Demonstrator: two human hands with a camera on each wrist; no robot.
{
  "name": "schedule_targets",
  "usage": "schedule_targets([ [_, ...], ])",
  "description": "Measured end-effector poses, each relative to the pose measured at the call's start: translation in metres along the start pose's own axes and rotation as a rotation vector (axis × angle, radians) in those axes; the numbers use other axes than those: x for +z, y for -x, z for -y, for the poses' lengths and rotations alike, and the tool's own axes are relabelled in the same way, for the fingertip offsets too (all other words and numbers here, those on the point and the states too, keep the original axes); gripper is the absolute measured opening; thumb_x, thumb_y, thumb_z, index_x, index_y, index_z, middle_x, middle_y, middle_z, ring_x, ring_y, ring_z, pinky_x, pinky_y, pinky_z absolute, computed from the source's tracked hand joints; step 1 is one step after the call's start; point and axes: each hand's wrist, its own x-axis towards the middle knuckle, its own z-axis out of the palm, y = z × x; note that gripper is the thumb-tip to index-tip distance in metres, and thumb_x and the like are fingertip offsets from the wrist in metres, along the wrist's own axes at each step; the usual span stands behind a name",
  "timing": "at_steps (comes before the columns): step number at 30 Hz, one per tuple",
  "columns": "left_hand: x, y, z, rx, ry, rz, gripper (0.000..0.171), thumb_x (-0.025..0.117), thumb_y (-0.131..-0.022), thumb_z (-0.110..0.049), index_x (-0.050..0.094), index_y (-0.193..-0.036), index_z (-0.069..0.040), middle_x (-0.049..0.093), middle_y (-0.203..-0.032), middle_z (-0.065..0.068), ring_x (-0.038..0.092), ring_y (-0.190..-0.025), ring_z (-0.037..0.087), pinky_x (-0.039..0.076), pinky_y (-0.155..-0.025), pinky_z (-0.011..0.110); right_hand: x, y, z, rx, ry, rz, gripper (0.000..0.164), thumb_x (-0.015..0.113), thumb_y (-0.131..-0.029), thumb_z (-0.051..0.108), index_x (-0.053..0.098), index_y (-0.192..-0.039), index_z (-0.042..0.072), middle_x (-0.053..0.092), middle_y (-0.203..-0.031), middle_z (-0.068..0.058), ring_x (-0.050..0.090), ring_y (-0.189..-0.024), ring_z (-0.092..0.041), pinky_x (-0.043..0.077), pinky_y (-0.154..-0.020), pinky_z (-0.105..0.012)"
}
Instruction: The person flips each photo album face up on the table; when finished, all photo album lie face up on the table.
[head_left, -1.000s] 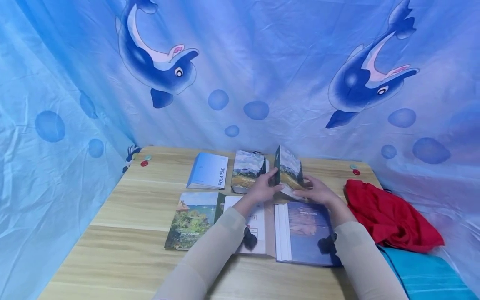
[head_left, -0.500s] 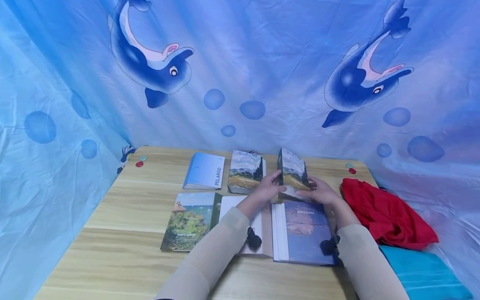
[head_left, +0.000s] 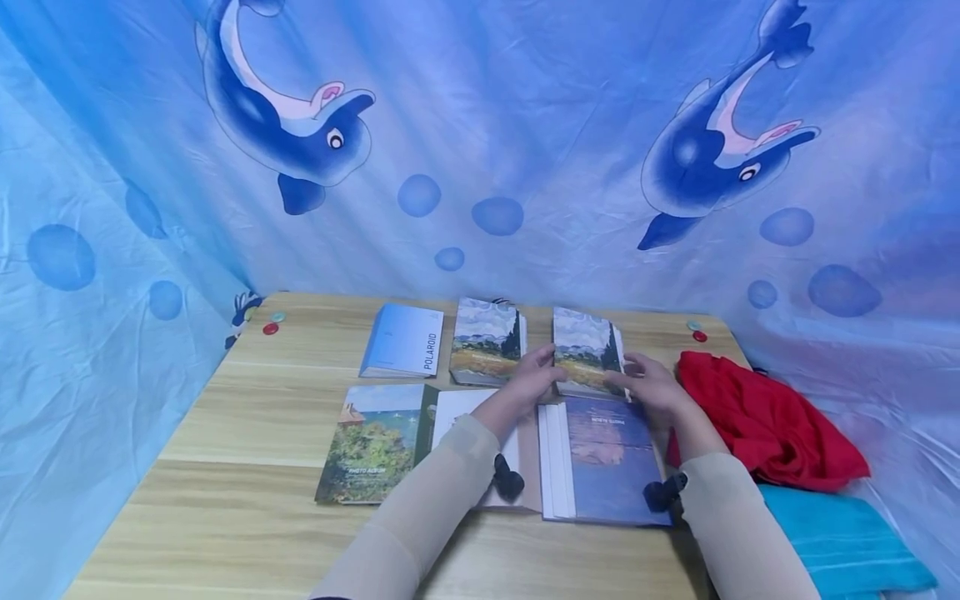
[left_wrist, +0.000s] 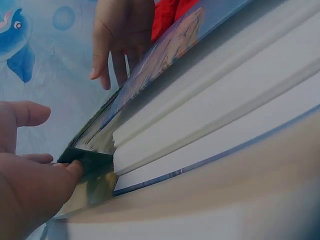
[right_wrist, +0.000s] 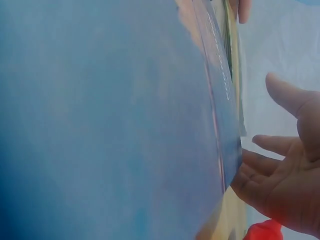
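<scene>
A photo album with a wheat-field painting on its cover [head_left: 585, 346] lies flat at the back of the table. My left hand [head_left: 527, 382] is at its left side; in the left wrist view, the fingers [left_wrist: 74, 170] touch its dark green spine [left_wrist: 92, 162] and the thumb is raised off it. At the right edge, my right hand [head_left: 654, 385] holds its fingers loosely extended, thumb apart, as the right wrist view shows. Just in front lies a thick blue-purple photo album [head_left: 615, 462], its white page block toward the left.
To the left are a matching wheat-field album [head_left: 486, 337], a blue Polaroid album [head_left: 405, 340] and a seaside-garden album [head_left: 371, 442]. A white-paged item [head_left: 468, 408] lies partly under my left sleeve. Red cloth [head_left: 772, 421] and teal fabric [head_left: 840, 542] are at the right.
The wheat-field album between my hands has gone from tilted upright to lying flat on the table. My fingers have loosened from it, and the right hand has shifted slightly outward.
</scene>
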Motion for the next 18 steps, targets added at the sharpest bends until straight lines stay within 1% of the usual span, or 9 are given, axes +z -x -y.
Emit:
schedule_targets([
  [2, -0.001, 0.001, -0.001, -0.003, 0.006, -0.015, 0.076, 0.066, -0.087, -0.003, 0.036, -0.156, -0.004, 0.033, -0.162, 0.016, 0.030, -0.149, 0.031, 0.034, -0.118, 0.045, 0.000, 0.000, 0.001, -0.008, 0.004, -0.003, 0.092, 0.067, -0.096, 0.048, 0.021, -0.160, 0.001, 0.030, -0.157, -0.032, 0.030, -0.144, -0.050, 0.036, -0.112, -0.064],
  [4, -0.002, 0.003, -0.002, -0.006, 0.005, -0.034, 0.075, 0.067, -0.088, -0.004, 0.036, -0.156, -0.005, 0.034, -0.161, 0.016, 0.031, -0.149, 0.031, 0.033, -0.118, 0.047, 0.000, 0.001, 0.004, -0.023, 0.013, -0.018, 0.088, 0.064, -0.098, 0.046, 0.020, -0.160, 0.001, 0.030, -0.158, -0.030, 0.029, -0.145, -0.049, 0.033, -0.113, -0.065],
  [7, -0.004, 0.005, -0.005, 0.002, -0.005, -0.056, 0.072, 0.068, -0.090, -0.006, 0.037, -0.156, -0.005, 0.036, -0.160, 0.014, 0.033, -0.148, 0.031, 0.034, -0.118, 0.047, 0.002, 0.004, 0.010, -0.052, 0.040, -0.043, 0.085, 0.062, -0.100, 0.045, 0.020, -0.160, 0.003, 0.030, -0.159, -0.028, 0.028, -0.145, -0.049, 0.032, -0.113, -0.066],
  [11, -0.007, 0.009, -0.009, 0.030, -0.047, -0.062, 0.070, 0.068, -0.094, -0.012, 0.037, -0.156, -0.006, 0.038, -0.160, 0.012, 0.034, -0.147, 0.030, 0.033, -0.118, 0.044, 0.005, 0.010, 0.021, -0.092, 0.077, -0.061, 0.088, 0.063, -0.098, 0.048, 0.020, -0.161, 0.005, 0.029, -0.161, -0.025, 0.028, -0.146, -0.048, 0.034, -0.111, -0.067],
  [14, -0.012, 0.014, -0.013, 0.054, -0.143, -0.061, 0.069, 0.069, -0.095, -0.019, 0.038, -0.156, -0.009, 0.039, -0.159, 0.011, 0.036, -0.146, 0.031, 0.034, -0.118, 0.045, 0.008, 0.014, 0.028, -0.133, 0.107, -0.075, 0.090, 0.063, -0.097, 0.053, 0.021, -0.161, 0.005, 0.030, -0.161, -0.024, 0.028, -0.146, -0.047, 0.034, -0.111, -0.067],
  [18, -0.021, 0.026, -0.022, 0.103, -0.353, -0.059, 0.066, 0.068, -0.098, -0.029, 0.041, -0.156, -0.012, 0.041, -0.158, 0.009, 0.040, -0.143, 0.033, 0.037, -0.116, 0.049, 0.013, 0.018, 0.034, -0.193, 0.133, -0.105, 0.090, 0.061, -0.097, 0.056, 0.023, -0.160, 0.004, 0.031, -0.161, -0.024, 0.030, -0.146, -0.047, 0.033, -0.112, -0.066],
])
